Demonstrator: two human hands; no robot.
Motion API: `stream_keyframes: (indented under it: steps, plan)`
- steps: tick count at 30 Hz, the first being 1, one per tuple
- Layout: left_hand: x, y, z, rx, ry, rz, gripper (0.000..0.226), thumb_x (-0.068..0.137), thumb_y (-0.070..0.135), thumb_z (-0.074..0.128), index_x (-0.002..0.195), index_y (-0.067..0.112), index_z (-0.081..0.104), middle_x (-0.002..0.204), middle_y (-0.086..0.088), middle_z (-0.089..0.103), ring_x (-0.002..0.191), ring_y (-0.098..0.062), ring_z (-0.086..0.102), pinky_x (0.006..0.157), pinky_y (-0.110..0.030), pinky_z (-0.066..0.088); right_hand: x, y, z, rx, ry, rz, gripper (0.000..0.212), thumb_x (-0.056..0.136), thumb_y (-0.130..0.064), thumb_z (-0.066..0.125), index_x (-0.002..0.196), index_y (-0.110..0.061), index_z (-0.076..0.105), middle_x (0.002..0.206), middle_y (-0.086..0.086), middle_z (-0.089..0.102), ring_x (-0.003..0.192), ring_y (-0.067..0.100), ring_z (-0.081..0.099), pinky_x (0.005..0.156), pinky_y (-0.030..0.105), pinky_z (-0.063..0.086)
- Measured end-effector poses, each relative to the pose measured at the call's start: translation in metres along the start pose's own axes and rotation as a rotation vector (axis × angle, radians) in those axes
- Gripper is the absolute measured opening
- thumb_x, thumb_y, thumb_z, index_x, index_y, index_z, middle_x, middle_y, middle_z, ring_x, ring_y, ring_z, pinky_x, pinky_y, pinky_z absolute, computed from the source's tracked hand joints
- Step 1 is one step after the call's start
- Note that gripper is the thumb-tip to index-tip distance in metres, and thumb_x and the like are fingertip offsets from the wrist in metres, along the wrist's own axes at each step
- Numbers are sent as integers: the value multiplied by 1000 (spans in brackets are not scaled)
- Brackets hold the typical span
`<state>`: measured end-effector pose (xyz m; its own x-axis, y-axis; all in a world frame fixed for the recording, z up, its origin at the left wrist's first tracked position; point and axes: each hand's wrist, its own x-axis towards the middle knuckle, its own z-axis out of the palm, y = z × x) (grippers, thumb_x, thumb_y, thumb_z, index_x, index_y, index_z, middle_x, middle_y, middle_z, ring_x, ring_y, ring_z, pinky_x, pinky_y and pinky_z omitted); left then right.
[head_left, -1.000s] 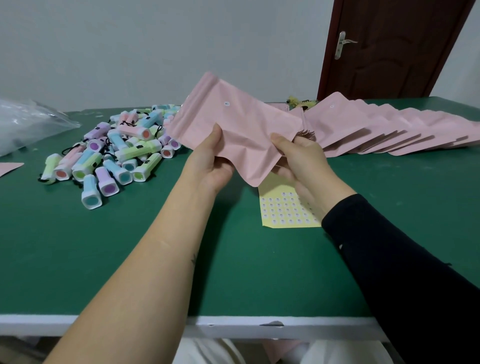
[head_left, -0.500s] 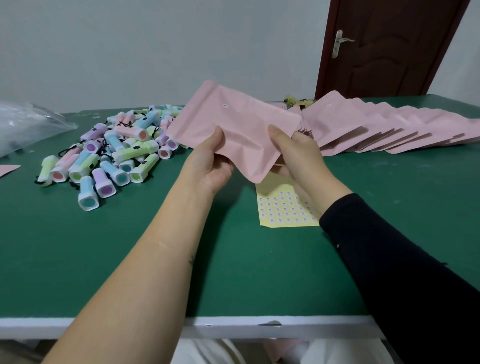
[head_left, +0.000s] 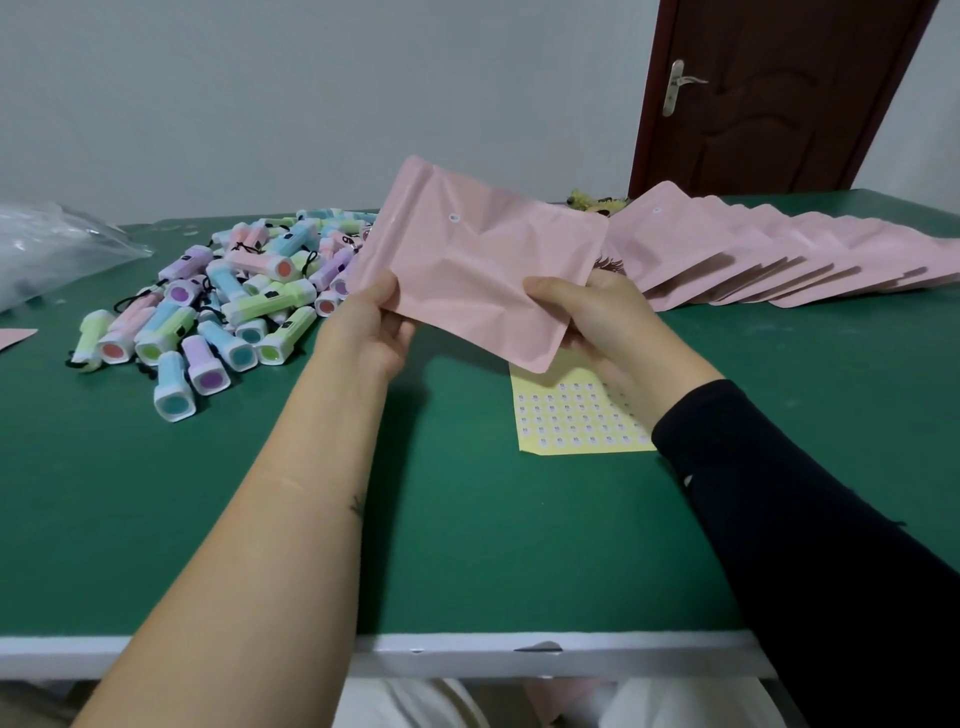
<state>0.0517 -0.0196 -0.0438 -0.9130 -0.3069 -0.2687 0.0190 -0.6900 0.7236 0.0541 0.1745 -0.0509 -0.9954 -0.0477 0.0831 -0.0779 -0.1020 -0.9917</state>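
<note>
Head view, near to far. Green table (head_left: 467, 545): is carrying every item listed. Yellow sticker sheet (head_left: 571, 421): is lying flat on the table, with the dark sleeve overlapping its right edge. Left hand (head_left: 369, 332): is hovering left of the sheet and pinching the pouch's lower left edge, thumb on the front. Right hand (head_left: 597, 317): is hovering over the sheet and gripping the pouch's right edge, thumb in front, fingers behind. Pink pouch (head_left: 478, 265): is being held tilted off the table, its lowest corner hanging over the sheet's far edge. Pile of pastel flashlights (head_left: 234, 306): is lying far left of the sheet. Row of overlapping pink pouches (head_left: 779, 254): is fanning out beyond the sheet, to its right. Clear plastic bag (head_left: 52, 249): is sitting farthest left of the sheet.
</note>
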Motion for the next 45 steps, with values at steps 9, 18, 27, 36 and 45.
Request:
stream_keyframes:
  steps: [9, 18, 27, 36, 45]
  plan:
    - [3, 17, -18, 688, 30, 497, 18, 92, 45, 64, 84, 29, 68, 86, 18, 69, 80, 2, 66, 70, -15, 53, 5, -2, -17, -148, -141, 30, 22, 84, -19, 73, 104, -12, 70, 99, 3, 76, 91, 20, 73, 89, 40, 57]
    - [6, 17, -16, 936, -29, 672, 18, 95, 31, 62, 88, 15, 67, 94, -7, 70, 80, -18, 58, 82, -40, 53, 12, -1, -28, -177, -187, 58, 29, 83, -22, 75, 108, -10, 68, 99, 2, 76, 92, 19, 73, 87, 36, 58]
    - [9, 6, -18, 1023, 16, 735, 37, 97, 36, 53, 89, 0, 55, 70, -3, 49, 68, -20, 44, 64, -36, 37, 12, 1, -32, -72, -225, 105, 23, 85, -21, 72, 106, -12, 70, 101, 0, 76, 93, 16, 73, 74, 27, 57]
    - [9, -17, -8, 993, 19, 650, 27, 103, 47, 39, 112, 24, 49, 103, 4, 64, 90, -16, 64, 76, -28, 43, 25, -7, -58, 399, 105, 121, 25, 90, -13, 68, 114, -7, 64, 108, 6, 74, 96, 19, 72, 76, 34, 60]
    - [2, -65, 7, 1538, -515, 648, 34, 97, 35, 57, 130, 26, 59, 127, 11, 60, 120, -11, 51, 100, -33, 42, 74, -27, -81, 578, 408, -7, 16, 91, -12, 66, 107, -12, 65, 103, 5, 74, 92, 23, 71, 75, 43, 59]
